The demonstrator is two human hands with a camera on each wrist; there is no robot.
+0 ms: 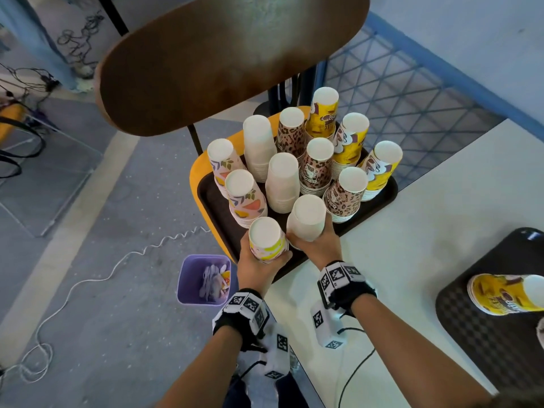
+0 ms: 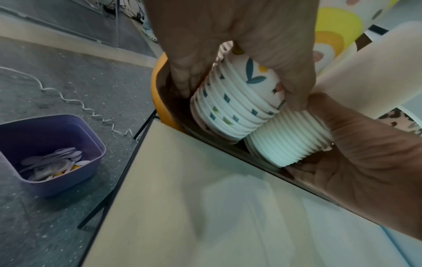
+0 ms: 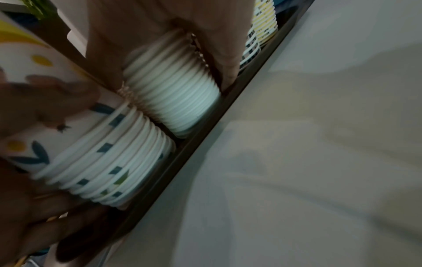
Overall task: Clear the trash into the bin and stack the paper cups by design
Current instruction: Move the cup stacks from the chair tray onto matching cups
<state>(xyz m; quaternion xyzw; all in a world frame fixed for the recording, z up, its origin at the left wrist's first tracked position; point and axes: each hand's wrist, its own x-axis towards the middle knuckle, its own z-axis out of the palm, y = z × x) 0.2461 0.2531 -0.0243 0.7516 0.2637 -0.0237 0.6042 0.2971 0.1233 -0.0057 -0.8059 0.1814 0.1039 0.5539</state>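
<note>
A dark tray (image 1: 212, 207) holds several upside-down stacks of paper cups: floral, plain white, leopard-print and yellow. My left hand (image 1: 259, 260) grips a floral stack (image 1: 266, 238) at the tray's near corner, fingers and thumb curled round its rims (image 2: 235, 112). Beside it, my right hand (image 1: 316, 241) wraps round a plain white stack (image 1: 306, 217), whose ribbed rims (image 3: 173, 94) rest on the tray. The two stacks touch side by side. A purple bin (image 1: 204, 279) with plastic spoons and scraps stands on the floor, left of my left wrist.
The tray overhangs the white table (image 1: 412, 231) onto an orange chair seat (image 1: 195, 172). A brown chair back (image 1: 229, 54) looms above. A second dark tray (image 1: 485, 334) at the right holds a yellow cup stack (image 1: 506, 294) lying on its side. A white cord (image 1: 88, 284) crosses the floor.
</note>
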